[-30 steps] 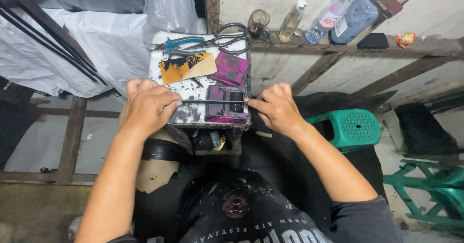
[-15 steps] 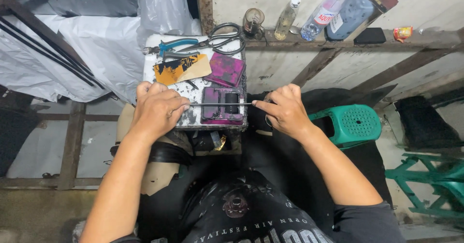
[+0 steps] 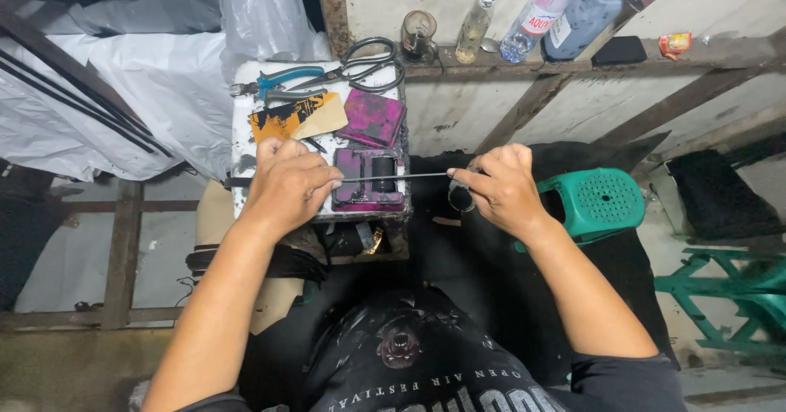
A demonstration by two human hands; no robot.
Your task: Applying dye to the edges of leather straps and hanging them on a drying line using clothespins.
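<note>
One thin rod [image 3: 393, 177] pinched between two hands' fingers [image 3: 327, 184].

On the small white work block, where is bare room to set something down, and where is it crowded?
Little room. The white block is bare only along its left edge, beside the yellow card. The far end holds pliers and scissors; the purple pad fills the right. Near the left hand and right hand, the thin rod crosses the purple tray.

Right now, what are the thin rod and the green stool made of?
The rod, held between the left hand and right hand, looks like dark metal: thin, straight, faintly glinting. The stool looks like moulded plastic: even green colour, smooth, with rows of small holes.
</note>
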